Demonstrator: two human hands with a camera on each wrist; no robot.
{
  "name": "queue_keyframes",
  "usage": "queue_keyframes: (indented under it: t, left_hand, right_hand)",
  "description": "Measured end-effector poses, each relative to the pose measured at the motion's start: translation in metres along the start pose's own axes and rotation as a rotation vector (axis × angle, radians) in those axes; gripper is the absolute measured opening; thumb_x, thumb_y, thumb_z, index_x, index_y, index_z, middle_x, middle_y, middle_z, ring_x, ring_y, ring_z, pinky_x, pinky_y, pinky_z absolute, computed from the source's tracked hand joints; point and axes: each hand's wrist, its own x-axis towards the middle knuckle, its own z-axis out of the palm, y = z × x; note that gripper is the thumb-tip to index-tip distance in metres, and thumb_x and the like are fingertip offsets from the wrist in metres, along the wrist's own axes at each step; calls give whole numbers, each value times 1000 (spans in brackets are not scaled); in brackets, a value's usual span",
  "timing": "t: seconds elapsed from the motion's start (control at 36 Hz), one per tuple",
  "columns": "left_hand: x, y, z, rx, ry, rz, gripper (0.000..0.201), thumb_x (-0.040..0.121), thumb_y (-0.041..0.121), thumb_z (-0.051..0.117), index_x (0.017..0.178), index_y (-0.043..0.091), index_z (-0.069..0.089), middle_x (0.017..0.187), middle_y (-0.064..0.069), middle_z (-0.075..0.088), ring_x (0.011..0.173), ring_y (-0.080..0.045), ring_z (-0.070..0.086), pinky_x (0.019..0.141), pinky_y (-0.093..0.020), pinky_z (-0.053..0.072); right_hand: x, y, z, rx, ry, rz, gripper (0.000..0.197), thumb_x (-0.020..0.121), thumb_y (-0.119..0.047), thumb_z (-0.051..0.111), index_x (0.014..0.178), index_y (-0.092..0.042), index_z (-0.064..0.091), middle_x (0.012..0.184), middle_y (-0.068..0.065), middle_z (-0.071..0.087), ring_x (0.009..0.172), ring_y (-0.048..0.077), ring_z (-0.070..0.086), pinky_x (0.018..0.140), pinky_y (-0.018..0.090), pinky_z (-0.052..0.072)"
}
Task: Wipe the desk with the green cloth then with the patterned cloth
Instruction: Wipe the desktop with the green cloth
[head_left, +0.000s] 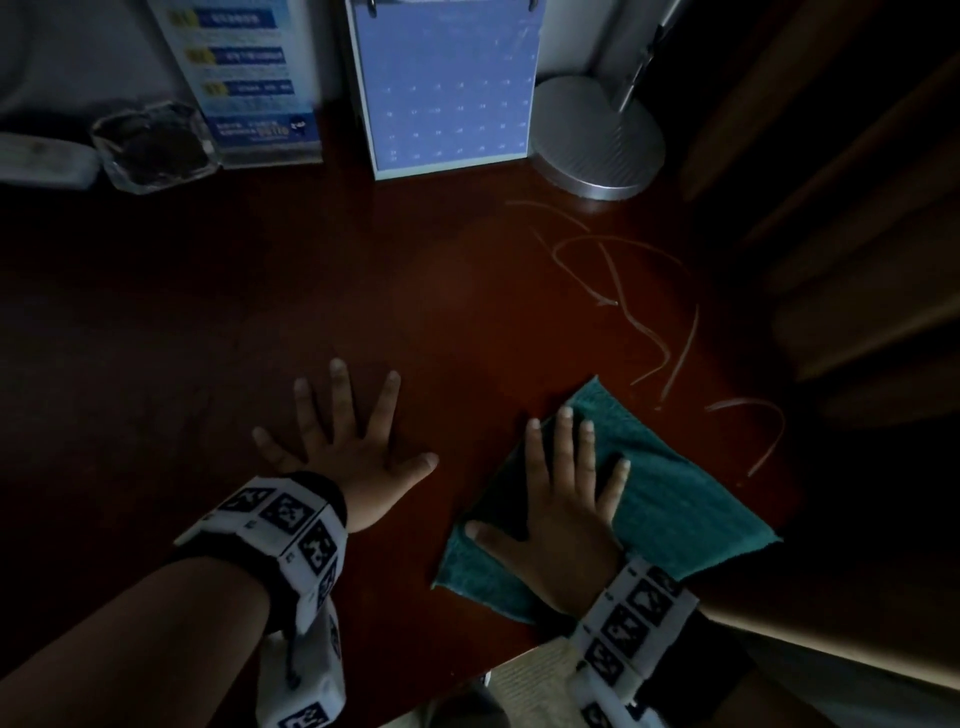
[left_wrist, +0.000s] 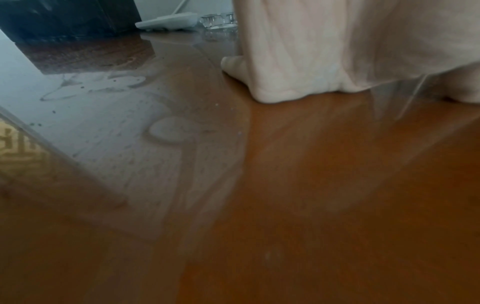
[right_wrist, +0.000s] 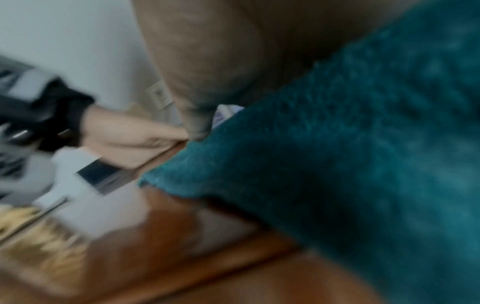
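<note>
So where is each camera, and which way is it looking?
Head: on the person's head, looks down at the table; shows both arms, left hand flat, right hand flat on the cloth.
Left wrist: low by the table, looks along the left fingers over wet marks.
Right wrist: blurred, looks along the right hand on the cloth.
Shared: head and right wrist both show the cloth.

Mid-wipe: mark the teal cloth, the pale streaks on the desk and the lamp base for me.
teal cloth (head_left: 691, 499): head view, bare weave towards its right side.
pale streaks (head_left: 618, 291): head view, on the long middle streak.
lamp base (head_left: 597, 140): head view, top of the silver disc.
</note>
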Motion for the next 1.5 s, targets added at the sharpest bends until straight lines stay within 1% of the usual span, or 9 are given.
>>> queue_keyframes:
  t: [0.17,0.28,0.39,0.47,0.69,0.81,0.92,1.33,1.5]
  left_hand:
    - [1,0,1,-3,10,0,86,80,79,26,132,49,-37,137,1,-53,132,-33,-40,105,-68,-10]
    - [1,0,1,1,14,2,87,80,79,26,132,49,-37,138,1,-52,132,-33,-40,105,-68,-10]
    - [0,1,0,6,16,0,87,79,80,24,132,48,-37,138,0,-52,133,-33,-39,104,-68,-11]
    - [0,0,0,3,7,5,87,79,80,24,131,48,-38,137,0,-53,132,-33,-40,104,-68,-12]
    - [1,1,2,7,33,0,87,79,80,24,132,48,-37,139,0,-51,133,-33,-39,104,-68,-11]
    - [1,1,2,1,38,-1,86,80,80,24,133,48,-35,140,0,-51,133,-33,-39,104,-68,-11]
    - [2,1,3,-4,44,-2,84,81,79,24,134,48,-34,140,1,-51,132,-33,-40,103,-68,-12]
    - [3,0,3,-13,32,5,85,80,79,24,133,49,-35,138,1,-52,132,-34,-40,103,-69,-12]
    - [2,1,2,-3,32,7,85,81,79,24,133,48,-36,138,-1,-52,132,-35,-40,103,-69,-11]
  right_hand:
    - [-8,-14,11,-2,24,-174,119,63,-93,33,144,-31,-27,145,-4,-46,132,19,-44,103,60,-27]
    - [-18,0,13,-80,-35,-277,120,61,-95,33,152,-28,-5,159,1,-19,144,23,-20,106,61,-13]
    - [-23,19,4,-110,-84,-457,122,62,-90,45,146,-34,-24,150,-9,-38,138,17,-35,105,56,-24]
    - [-21,30,-3,-167,-120,-530,123,61,-91,44,145,-34,-26,151,-9,-36,139,17,-34,105,58,-18]
    - [-12,16,-1,-270,-135,-476,125,59,-94,37,152,-23,-7,160,3,-14,146,25,-14,106,61,-5]
    - [7,5,-10,-252,-98,-521,123,62,-90,43,143,-33,-31,149,-7,-40,137,18,-37,106,58,-22]
    - [28,2,-25,-295,-132,-536,121,64,-89,43,134,-36,-41,141,-11,-50,131,14,-45,107,56,-25]
    - [85,-8,-76,-376,-104,-519,119,74,-74,54,138,-28,-35,144,-8,-44,138,14,-33,116,45,-14]
    - [83,9,-76,-414,-198,-497,101,85,-71,40,142,-26,-30,147,-7,-42,137,13,-36,117,46,-12]
